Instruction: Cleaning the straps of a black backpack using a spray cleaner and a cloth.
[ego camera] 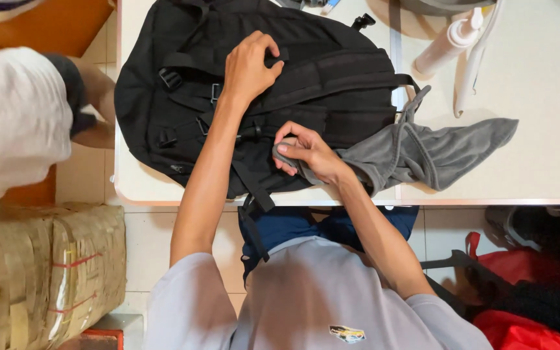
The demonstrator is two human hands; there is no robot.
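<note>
1. Nearest the camera, at the bottom middle of the frame, is the person's own grey shirt (319, 304), and both bare arms go up from it to the counter (539, 110).
2. A black backpack (332, 78) lies flat on the white counter in the upper middle of the frame, with its straps and buckles facing up. Lying flat like this, it looks steady and easy to get at.
3. The left hand (249, 68) rests on top of the backpack, just above the middle of the frame. Its fingers curl over a wide black strap (306, 68), so the grip is closed on the strap. This seems to hold the bag down so it does not slide.
4. The right hand (306, 155) is at the near edge of the backpack, in the middle of the frame. Its fingers and thumb pinch tight on one end of a grey cloth (422, 155); the grip is almost fully closed.
5. That grey cloth spreads out to the right over the counter, with one part lying against the bag's side.
6. A white pump bottle (445, 42) lies on the counter at the upper right, well apart from both hands.
7. Another person in a white top (14, 116) is at the left edge of the frame, beside the counter.
</note>
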